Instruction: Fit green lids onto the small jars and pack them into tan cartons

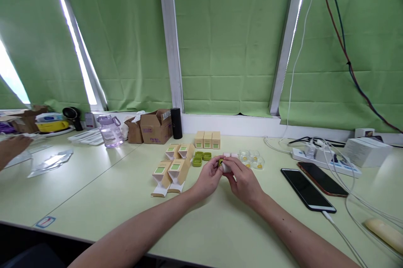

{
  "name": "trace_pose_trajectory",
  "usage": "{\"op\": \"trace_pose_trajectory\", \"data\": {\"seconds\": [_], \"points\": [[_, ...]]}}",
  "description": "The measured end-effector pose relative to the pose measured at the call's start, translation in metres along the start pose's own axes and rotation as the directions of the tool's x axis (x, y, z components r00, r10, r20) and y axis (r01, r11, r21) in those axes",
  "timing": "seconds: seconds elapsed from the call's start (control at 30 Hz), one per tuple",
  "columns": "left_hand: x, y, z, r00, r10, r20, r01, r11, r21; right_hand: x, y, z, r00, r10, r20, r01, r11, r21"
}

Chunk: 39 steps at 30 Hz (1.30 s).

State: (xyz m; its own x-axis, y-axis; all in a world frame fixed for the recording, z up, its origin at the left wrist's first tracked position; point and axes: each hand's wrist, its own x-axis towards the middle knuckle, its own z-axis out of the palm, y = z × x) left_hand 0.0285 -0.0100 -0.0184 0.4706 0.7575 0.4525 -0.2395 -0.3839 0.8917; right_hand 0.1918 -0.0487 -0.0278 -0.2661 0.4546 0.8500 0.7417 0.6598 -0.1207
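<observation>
My left hand [207, 180] and my right hand [245, 180] meet over the middle of the table, fingers closed around a small white piece [226, 168]. A dark green part [220, 162] shows at its upper left, between the fingertips. My fingers cover most of both, so their kind cannot be told. Just beyond my left hand lie several small olive-green square trays [197, 161]. Past my right hand are pale pinkish-white blocks [231, 154] and clear round plastic cups with yellow centres [257, 162]. Open tan cartons [179, 170] with green panels lie left of my hands.
Three closed tan cartons [207, 139] stand behind. A black cylinder [176, 123], cardboard box [155, 127] and purple bottle [111, 131] are farther left. Two phones [307, 188], cables and a power strip [325, 162] occupy the right. Another person's hand [12, 148] is at far left.
</observation>
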Motion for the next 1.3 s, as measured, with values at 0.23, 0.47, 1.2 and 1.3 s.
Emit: {"op": "trace_pose_trajectory", "data": {"seconds": [0.23,0.47,1.2,1.3], "points": [[-0.0021,0.0026,-0.0016,1.0,0.018,-0.002,-0.018,0.999,0.05,-0.0005,-0.0029,0.0006,1.0,-0.003,-0.017,0.003,1.0,-0.03],[-0.0041,0.0048,-0.003,0.996,-0.05,0.073,0.054,0.997,-0.052,-0.007,0.0015,0.006,0.999,0.026,-0.019,-0.027,1.0,-0.016],[-0.0018,0.0033,0.0013,0.998,-0.051,0.049,0.052,0.998,-0.023,-0.0053,-0.0017,0.0054,0.999,0.018,-0.047,-0.02,0.998,-0.056],[-0.002,0.0042,0.0016,0.998,-0.053,0.03,0.053,0.998,-0.029,-0.0059,-0.0012,0.006,0.998,0.02,-0.055,-0.023,0.999,-0.048]]}}
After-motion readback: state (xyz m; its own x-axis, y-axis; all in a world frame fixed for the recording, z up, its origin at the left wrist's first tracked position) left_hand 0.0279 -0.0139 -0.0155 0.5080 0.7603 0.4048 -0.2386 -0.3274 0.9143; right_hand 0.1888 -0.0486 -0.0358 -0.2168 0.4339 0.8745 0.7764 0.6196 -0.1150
